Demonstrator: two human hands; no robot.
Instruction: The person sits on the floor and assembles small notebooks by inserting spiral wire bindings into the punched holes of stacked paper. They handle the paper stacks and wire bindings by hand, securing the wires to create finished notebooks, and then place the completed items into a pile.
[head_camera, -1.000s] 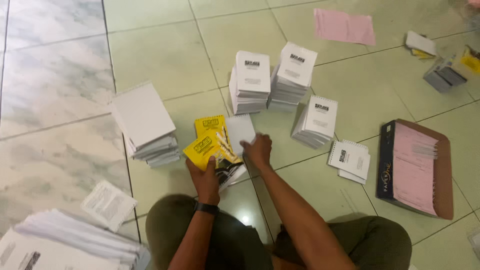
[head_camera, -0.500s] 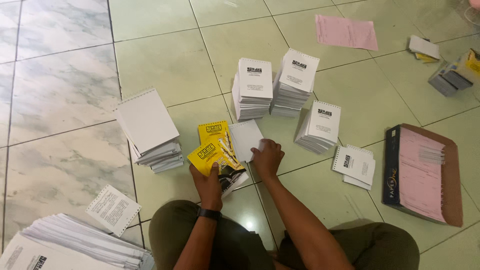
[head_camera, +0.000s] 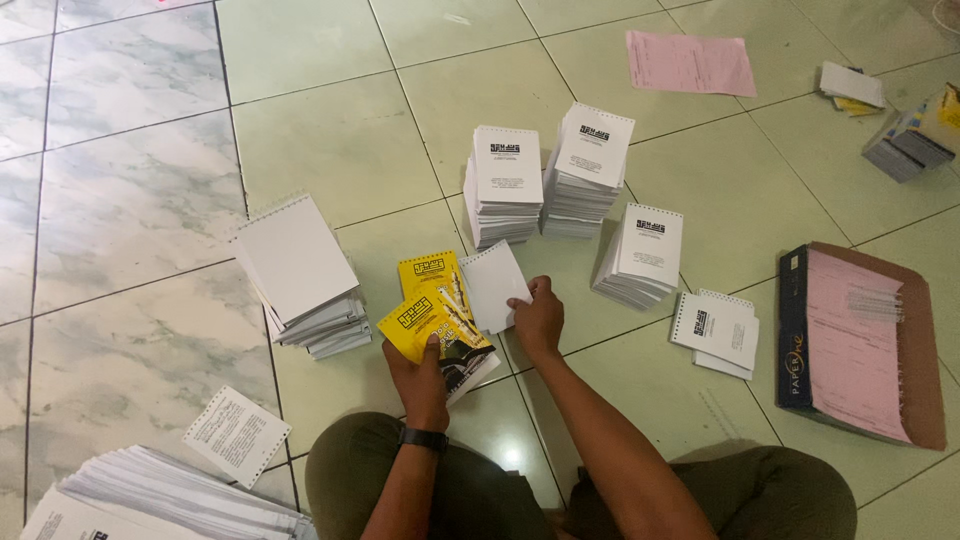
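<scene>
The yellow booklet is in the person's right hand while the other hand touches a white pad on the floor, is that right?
Not quite. The head view shows the yellow booklet in the left hand, the one with the wristwatch. It is the right hand that touches the white pad on the tiled floor.

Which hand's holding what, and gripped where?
Left hand grips the yellow booklet cover at its near bottom edge. Right hand pinches the blank white punched sheet at its lower right edge.
</scene>
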